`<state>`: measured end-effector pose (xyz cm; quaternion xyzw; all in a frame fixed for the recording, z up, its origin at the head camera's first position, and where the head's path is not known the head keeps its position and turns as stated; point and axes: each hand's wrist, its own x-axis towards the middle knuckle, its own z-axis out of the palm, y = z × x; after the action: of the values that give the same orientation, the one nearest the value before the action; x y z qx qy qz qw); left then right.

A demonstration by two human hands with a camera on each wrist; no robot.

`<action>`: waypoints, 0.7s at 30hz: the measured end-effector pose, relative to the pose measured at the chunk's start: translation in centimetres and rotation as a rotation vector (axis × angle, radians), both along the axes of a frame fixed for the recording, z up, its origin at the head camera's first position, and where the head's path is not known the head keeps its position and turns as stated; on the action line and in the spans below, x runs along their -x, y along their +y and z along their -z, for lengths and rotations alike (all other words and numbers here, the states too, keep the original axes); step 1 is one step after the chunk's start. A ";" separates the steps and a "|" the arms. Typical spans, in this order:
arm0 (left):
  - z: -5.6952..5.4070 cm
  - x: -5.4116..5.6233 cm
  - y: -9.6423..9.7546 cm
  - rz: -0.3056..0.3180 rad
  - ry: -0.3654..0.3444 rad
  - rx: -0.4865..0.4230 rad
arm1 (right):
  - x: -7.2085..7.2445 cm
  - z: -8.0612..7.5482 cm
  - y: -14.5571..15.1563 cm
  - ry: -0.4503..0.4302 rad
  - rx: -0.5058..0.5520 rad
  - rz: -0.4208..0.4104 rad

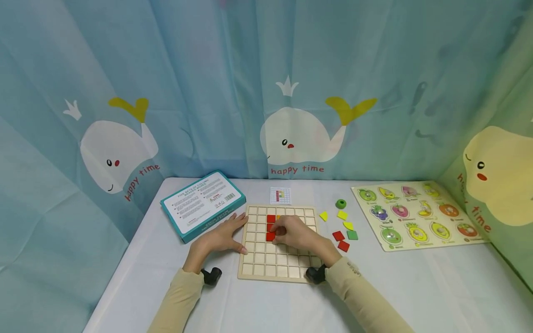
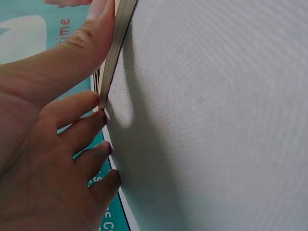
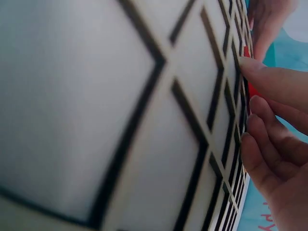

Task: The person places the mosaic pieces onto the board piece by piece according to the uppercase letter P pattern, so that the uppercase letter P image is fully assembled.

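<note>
A wooden grid board (image 1: 259, 269) lies flat on the table. Three red square tiles (image 1: 271, 218) stand in one column of its cells, with a yellow tile (image 1: 278, 217) beside the top one, partly hidden by my right hand (image 1: 293, 232). That hand's thumb and forefinger pinch the lowest red tile (image 1: 270, 237) at its cell; in the right wrist view, red (image 3: 252, 91) shows between the fingertips. My left hand (image 1: 220, 236) spreads along the board's left side, its thumb against the frame; the left wrist view shows its fingers (image 2: 82, 130) at the edge.
A small pattern card (image 1: 280, 195) lies behind the board. To the right are loose red (image 1: 343, 246), green (image 1: 352, 235) and yellow tiles (image 1: 342, 215), plus a green bead (image 1: 341, 204). A fruit puzzle board (image 1: 420, 217) lies farther right, a teal box (image 1: 204, 203) at left.
</note>
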<state>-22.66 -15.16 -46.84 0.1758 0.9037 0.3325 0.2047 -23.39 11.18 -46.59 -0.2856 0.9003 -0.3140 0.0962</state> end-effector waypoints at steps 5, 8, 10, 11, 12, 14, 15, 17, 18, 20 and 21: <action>-0.1 0.0 0.0 0.003 -0.004 -0.008 | -0.3 0.0 0.2 0.001 0.012 -0.008; -0.2 -0.1 0.0 0.006 0.001 -0.005 | -0.6 -0.1 0.6 0.024 0.033 -0.014; -0.2 -0.1 0.0 0.006 0.004 -0.006 | -0.9 -0.2 1.1 0.049 0.047 -0.018; -0.2 -0.1 0.0 0.008 0.004 -0.005 | -1.0 -0.3 1.3 0.060 0.052 -0.020; -0.3 -0.1 0.0 0.010 0.004 -0.005 | -1.2 -0.3 1.6 0.071 0.057 -0.022; -0.3 -0.1 0.0 0.010 0.001 -0.008 | -1.4 -0.4 2.3 0.088 0.067 -0.020; -0.3 -0.1 0.0 0.011 0.000 -0.009 | -1.6 -0.4 2.6 0.096 0.071 -0.014; -0.3 -0.1 0.1 0.009 0.000 -0.011 | -1.9 -0.4 3.3 0.107 0.070 0.003; -0.3 -0.1 0.1 0.007 0.002 -0.011 | -2.0 -0.4 3.7 0.112 0.070 0.012; -0.3 -0.1 0.1 0.005 0.006 -0.010 | -2.3 -0.4 4.4 0.130 0.065 0.029; -0.3 -0.1 0.2 0.005 0.007 -0.010 | -2.5 -0.4 4.7 0.139 0.061 0.036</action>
<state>-22.51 -15.01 -46.59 0.1804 0.9022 0.3361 0.2015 -20.86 15.90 -46.14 -0.2934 0.8998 -0.3222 0.0191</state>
